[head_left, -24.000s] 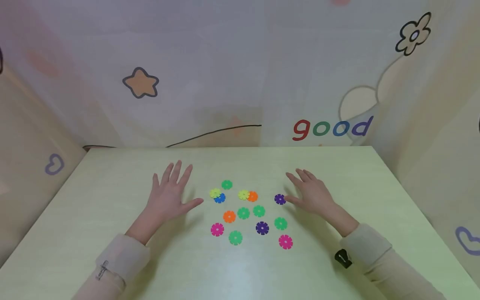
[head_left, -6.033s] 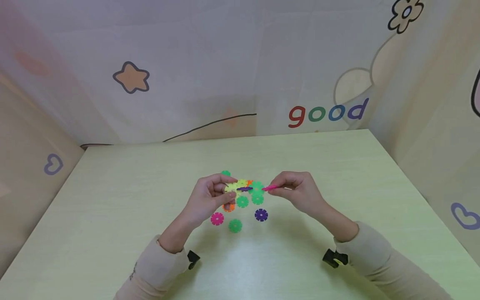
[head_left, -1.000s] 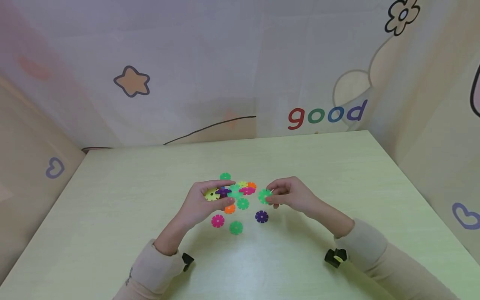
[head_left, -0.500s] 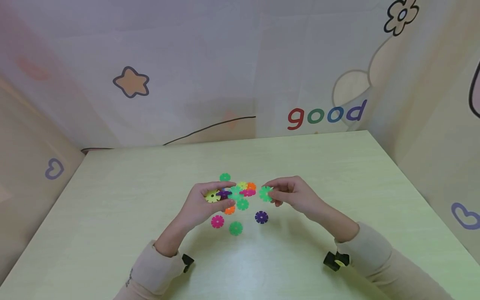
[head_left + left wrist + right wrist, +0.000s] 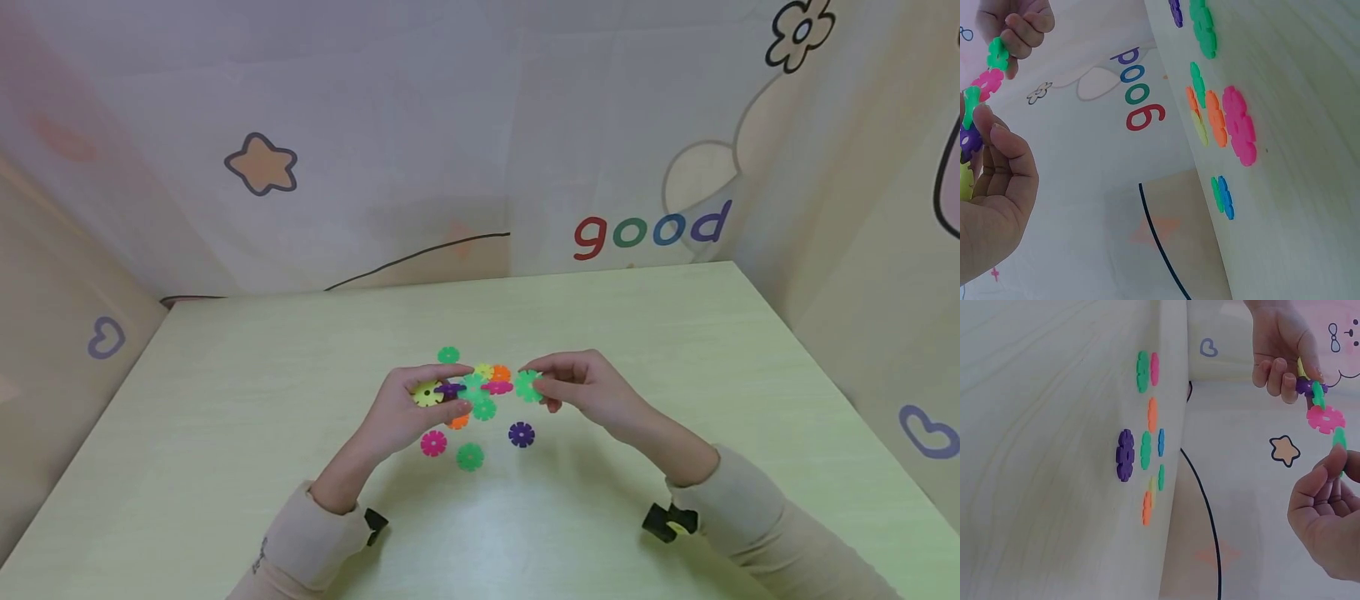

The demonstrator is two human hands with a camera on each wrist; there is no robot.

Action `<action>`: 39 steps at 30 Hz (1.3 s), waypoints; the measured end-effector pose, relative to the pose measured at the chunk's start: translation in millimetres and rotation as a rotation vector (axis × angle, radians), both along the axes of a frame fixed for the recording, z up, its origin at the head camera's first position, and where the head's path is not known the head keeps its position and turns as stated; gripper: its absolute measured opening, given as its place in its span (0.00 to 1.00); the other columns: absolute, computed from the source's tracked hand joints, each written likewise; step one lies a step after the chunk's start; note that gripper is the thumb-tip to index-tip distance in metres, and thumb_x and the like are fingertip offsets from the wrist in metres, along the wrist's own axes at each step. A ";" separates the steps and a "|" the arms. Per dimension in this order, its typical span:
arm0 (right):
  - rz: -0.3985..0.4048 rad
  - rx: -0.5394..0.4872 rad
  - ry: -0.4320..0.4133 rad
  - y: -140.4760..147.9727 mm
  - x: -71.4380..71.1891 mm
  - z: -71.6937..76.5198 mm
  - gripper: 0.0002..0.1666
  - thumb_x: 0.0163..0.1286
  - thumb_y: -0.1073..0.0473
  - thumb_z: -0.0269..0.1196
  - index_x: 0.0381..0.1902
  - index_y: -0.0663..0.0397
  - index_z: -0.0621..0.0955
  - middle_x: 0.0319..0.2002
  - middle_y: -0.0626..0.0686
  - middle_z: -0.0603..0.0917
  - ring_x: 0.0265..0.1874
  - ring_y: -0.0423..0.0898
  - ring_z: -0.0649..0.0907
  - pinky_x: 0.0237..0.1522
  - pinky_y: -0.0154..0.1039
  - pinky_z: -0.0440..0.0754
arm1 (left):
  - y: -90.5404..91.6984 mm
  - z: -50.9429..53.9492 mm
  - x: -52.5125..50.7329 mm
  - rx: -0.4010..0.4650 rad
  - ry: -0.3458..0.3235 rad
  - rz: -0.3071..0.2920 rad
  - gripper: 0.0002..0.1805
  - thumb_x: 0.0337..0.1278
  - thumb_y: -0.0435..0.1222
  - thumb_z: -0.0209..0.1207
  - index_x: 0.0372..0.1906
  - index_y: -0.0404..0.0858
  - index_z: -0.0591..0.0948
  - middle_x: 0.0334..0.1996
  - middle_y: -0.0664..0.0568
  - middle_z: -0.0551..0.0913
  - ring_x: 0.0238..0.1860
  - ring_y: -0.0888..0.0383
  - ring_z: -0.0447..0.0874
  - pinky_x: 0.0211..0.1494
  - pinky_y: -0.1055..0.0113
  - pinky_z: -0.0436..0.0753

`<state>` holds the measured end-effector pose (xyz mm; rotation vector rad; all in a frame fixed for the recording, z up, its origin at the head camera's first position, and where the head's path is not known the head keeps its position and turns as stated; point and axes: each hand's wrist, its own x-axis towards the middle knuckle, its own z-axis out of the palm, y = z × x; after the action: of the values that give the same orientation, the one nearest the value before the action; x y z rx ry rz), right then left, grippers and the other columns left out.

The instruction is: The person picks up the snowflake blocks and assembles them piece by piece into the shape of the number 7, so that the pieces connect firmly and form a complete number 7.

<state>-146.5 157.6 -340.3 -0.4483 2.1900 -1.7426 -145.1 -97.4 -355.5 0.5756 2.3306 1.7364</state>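
My left hand (image 5: 397, 417) holds a chain of notched plastic snowflake discs above the table. From left to right it runs through a yellow disc (image 5: 427, 393), a purple disc (image 5: 449, 391), a green disc (image 5: 473, 387) and a pink disc (image 5: 498, 387). Thumb and fingers grip around the green one. Between thumb and fingertips, my right hand (image 5: 592, 387) pinches another green disc (image 5: 1339, 439). Its edge meets the pink disc (image 5: 1326, 419) in the right wrist view; I cannot tell whether their slots are joined.
Loose discs lie on the table (image 5: 300, 350) under the hands: a purple one (image 5: 522, 434), a pink one (image 5: 433, 443), a blue one (image 5: 1227, 197), and several green, orange and yellow. Patterned cloth (image 5: 390, 150) stands behind the table and at both sides.
Six seconds ago the right hand held the pink disc apart from the chain; now the pink disc is on its end. During the last second the right hand's green disc came left to it.
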 end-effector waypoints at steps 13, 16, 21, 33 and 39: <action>0.018 -0.004 -0.009 -1.8 -1.1 -0.5 0.16 0.65 0.65 0.57 0.49 0.70 0.76 0.23 0.52 0.77 0.23 0.44 0.76 0.34 0.36 0.77 | 0.6 -0.5 0.7 -0.014 0.022 -0.003 0.22 0.47 0.34 0.66 0.51 0.37 0.79 0.30 0.49 0.83 0.35 0.52 0.81 0.40 0.61 0.79; 0.017 -0.002 -0.007 -2.7 -0.5 0.2 0.16 0.65 0.65 0.57 0.49 0.70 0.76 0.23 0.52 0.77 0.23 0.44 0.76 0.34 0.36 0.77 | 1.1 -0.7 0.5 -0.009 0.031 -0.010 0.22 0.47 0.34 0.66 0.51 0.37 0.79 0.33 0.47 0.83 0.34 0.53 0.81 0.40 0.61 0.80; 0.007 -0.006 -0.019 -5.9 1.8 0.4 0.16 0.65 0.65 0.57 0.49 0.70 0.76 0.23 0.52 0.77 0.23 0.44 0.76 0.34 0.35 0.77 | 1.8 -1.4 0.8 -0.008 0.021 -0.023 0.22 0.47 0.35 0.66 0.51 0.37 0.79 0.32 0.47 0.83 0.32 0.51 0.82 0.39 0.62 0.80; -0.042 -0.037 -0.003 -13.5 4.3 -6.4 0.15 0.64 0.68 0.57 0.47 0.71 0.77 0.22 0.51 0.77 0.20 0.43 0.76 0.30 0.33 0.79 | 1.8 -1.5 3.3 0.038 -0.017 -0.013 0.22 0.46 0.33 0.66 0.51 0.34 0.79 0.33 0.44 0.83 0.29 0.52 0.84 0.37 0.65 0.81; -0.063 -0.025 0.011 -18.1 3.7 -10.2 0.15 0.64 0.68 0.57 0.47 0.70 0.78 0.21 0.51 0.76 0.20 0.43 0.75 0.29 0.33 0.77 | 0.2 -0.7 4.7 0.018 -0.019 0.015 0.21 0.45 0.32 0.67 0.50 0.35 0.80 0.33 0.45 0.82 0.29 0.51 0.82 0.33 0.64 0.81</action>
<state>-142.8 139.5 -350.5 -0.3998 2.2153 -1.8060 -140.4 -97.3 -356.2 0.5434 2.3148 1.7632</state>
